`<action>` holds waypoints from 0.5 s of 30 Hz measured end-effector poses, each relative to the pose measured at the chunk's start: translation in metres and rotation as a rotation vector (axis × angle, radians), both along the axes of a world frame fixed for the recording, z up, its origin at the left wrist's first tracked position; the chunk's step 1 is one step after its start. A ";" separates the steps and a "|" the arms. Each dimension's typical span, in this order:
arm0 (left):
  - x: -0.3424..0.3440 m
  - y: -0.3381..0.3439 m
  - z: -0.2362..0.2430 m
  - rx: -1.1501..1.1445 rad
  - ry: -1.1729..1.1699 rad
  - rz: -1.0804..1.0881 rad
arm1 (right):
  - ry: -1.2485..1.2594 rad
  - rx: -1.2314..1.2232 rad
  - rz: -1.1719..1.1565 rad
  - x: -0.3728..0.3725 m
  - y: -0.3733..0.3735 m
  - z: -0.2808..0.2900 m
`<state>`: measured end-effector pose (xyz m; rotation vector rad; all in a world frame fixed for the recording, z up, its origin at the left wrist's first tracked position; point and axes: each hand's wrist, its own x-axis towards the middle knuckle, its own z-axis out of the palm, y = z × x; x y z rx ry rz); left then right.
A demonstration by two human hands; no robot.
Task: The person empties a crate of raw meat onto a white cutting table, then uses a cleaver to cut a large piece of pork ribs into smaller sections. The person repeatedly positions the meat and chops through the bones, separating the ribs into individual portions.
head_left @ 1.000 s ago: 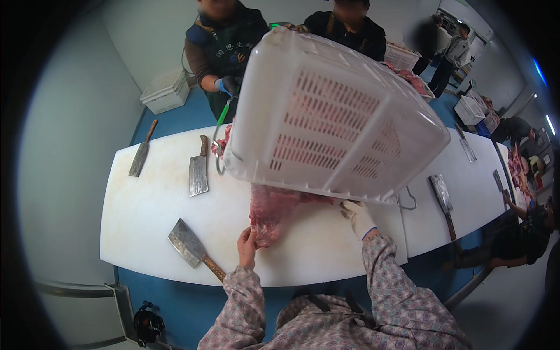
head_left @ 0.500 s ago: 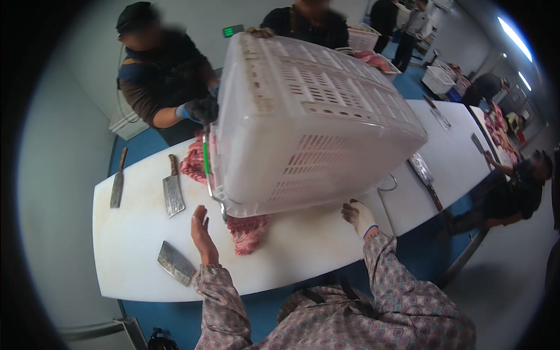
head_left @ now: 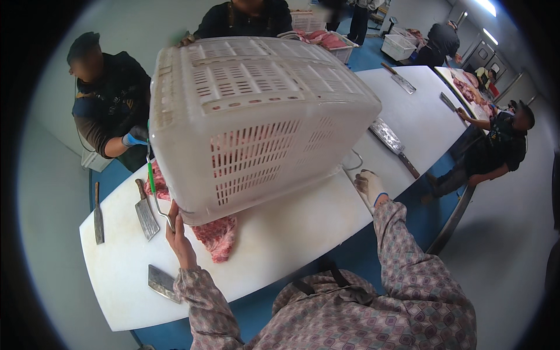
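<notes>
A big white plastic crate (head_left: 181, 140) is tipped on its side over the white cutting table, its slotted wall toward me. Slabs of red meat (head_left: 217, 238) lie under and beside its rim; pink meat shows through the slots. My bare left hand (head_left: 182, 242) grips the crate's near left rim, by the lower end of a metal handle with a green grip (head_left: 153, 178). My gloved right hand (head_left: 370, 185) is apart from the crate, low over the table beside another metal handle (head_left: 354, 159), its fingers loosely bent and holding nothing. Two co-workers hold the crate's far and left sides.
Cleavers lie on the table (head_left: 291, 233): a cleaver (head_left: 146, 217) and a narrow knife (head_left: 98, 217) at left, a broad blade (head_left: 163, 283) near my left sleeve, a large cleaver (head_left: 388, 139) at right. Another person (head_left: 501, 146) stands at the right end.
The crate now sits further left in view, as do the table and cleavers. My left hand has come up against its rim; my right hand stays off it. More meat shows through the slots.
</notes>
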<state>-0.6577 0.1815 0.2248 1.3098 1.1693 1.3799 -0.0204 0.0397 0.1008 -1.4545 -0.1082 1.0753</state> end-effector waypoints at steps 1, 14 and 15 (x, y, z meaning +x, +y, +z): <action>0.005 -0.005 0.000 0.018 0.003 0.020 | -0.059 -0.063 -0.016 0.013 0.002 -0.005; 0.015 -0.013 -0.015 -0.037 0.032 0.302 | -1.580 0.184 0.783 -0.082 -0.091 -0.058; 0.018 -0.016 -0.015 -0.041 0.059 0.330 | -1.559 0.131 0.859 -0.084 -0.095 -0.058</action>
